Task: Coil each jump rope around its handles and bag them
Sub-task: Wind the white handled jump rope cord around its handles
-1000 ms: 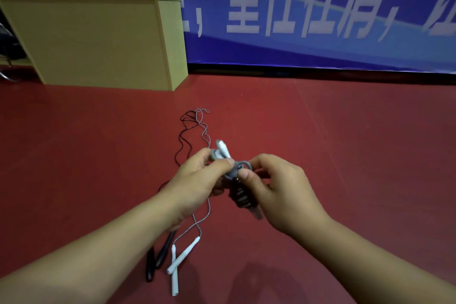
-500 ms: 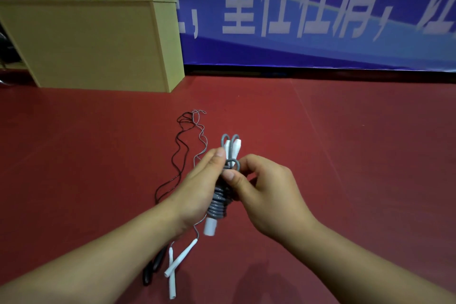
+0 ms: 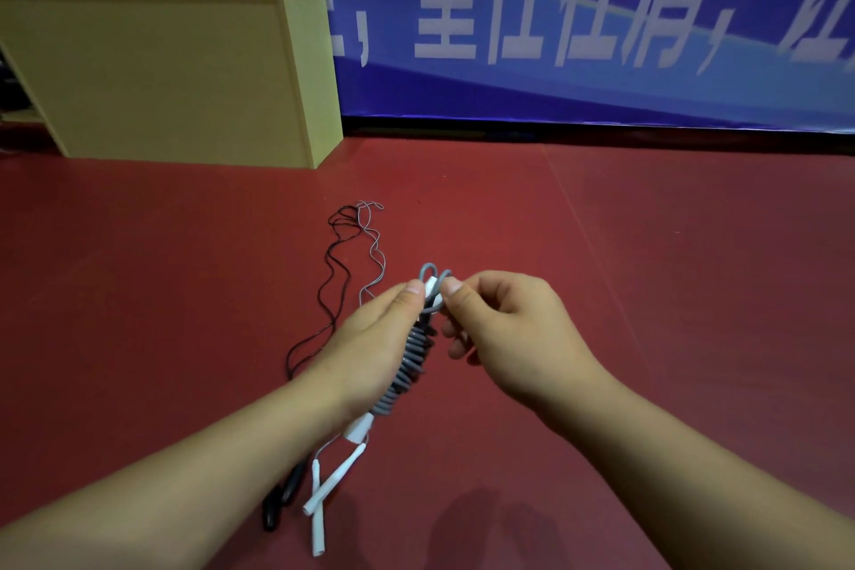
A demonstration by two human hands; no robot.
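Observation:
A grey jump rope (image 3: 409, 366) is coiled tightly round its white handles, held upright and tilted above the red floor. My left hand (image 3: 370, 347) grips the coiled bundle from the left, thumb near its top. My right hand (image 3: 499, 338) pinches the grey rope end at the top of the bundle, where small loops stick up. On the floor lie a loose grey rope with white handles (image 3: 324, 495) and a loose black rope (image 3: 333, 282) with black handles (image 3: 282, 500). No bag is in view.
A tan wooden box (image 3: 176, 74) stands at the back left. A blue banner with white characters (image 3: 578, 14) covers the far wall. The red floor (image 3: 647, 292) stretches to the right of my hands.
The coiled bundle has turned from lying crosswise between my hands to standing upright and tilted. My right hand has risen to its top end, and both hands have spread a little.

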